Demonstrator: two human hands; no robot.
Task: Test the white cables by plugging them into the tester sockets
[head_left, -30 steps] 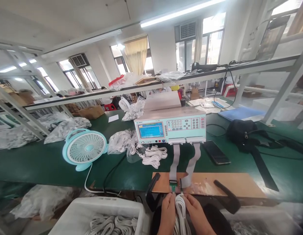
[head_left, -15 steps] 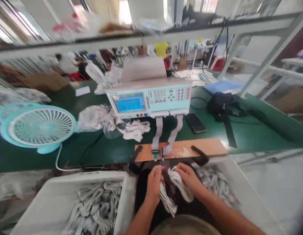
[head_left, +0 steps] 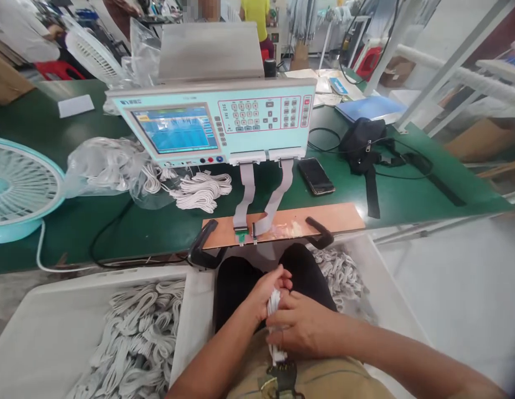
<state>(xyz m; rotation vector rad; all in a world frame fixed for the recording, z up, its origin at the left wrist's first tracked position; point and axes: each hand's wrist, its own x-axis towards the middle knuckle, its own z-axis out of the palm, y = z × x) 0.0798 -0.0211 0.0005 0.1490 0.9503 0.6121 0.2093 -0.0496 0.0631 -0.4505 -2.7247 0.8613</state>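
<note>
A bundle of white cable stands on end between my two hands, close to my body. My left hand is closed around the bundle's upper part, its fingertips curling out beyond it. Lower down, my right hand wraps its fingers over the same bundle from the right side. The lower end shows below my right hand. My fingers cover much of the cable, so I cannot tell whether it is one bundle or two.
White bins of coiled cables flank my legs: left bin, right bin. On the green table are a tester with ribbon cables, a clamped wooden board, a phone, a bag and a fan.
My hands, apart before with a white cable bundle in each, have come together nearer my body. My right hand now overlaps the cable below my left. The view has tilted down.
</note>
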